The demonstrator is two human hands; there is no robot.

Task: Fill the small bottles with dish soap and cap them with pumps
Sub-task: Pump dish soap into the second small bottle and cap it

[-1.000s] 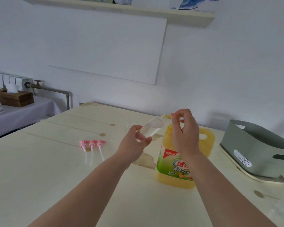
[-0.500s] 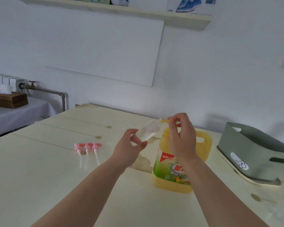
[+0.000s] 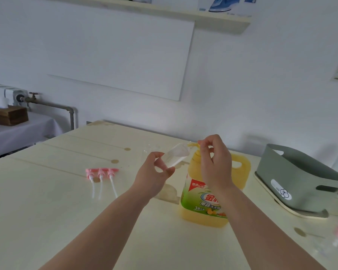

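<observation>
Pink pumps [image 3: 101, 172], three in a row, lie left of your arms with loads of bare table [image 3: 47, 221] around them, well in from its left edge. Nothing's really shifted since half a second back: same pose, bottle at the same tilt. Your left hand [image 3: 154, 180] grips the clear small bottle [image 3: 177, 156] by its base, mouth tipped up to the yellow spout [image 3: 192, 144] of the dish soap jug [image 3: 203, 211]. Your right hand [image 3: 216, 166] pinches that spout, fingers curled. Grey basket [image 3: 297, 182] sits well apart, near the right edge.
</observation>
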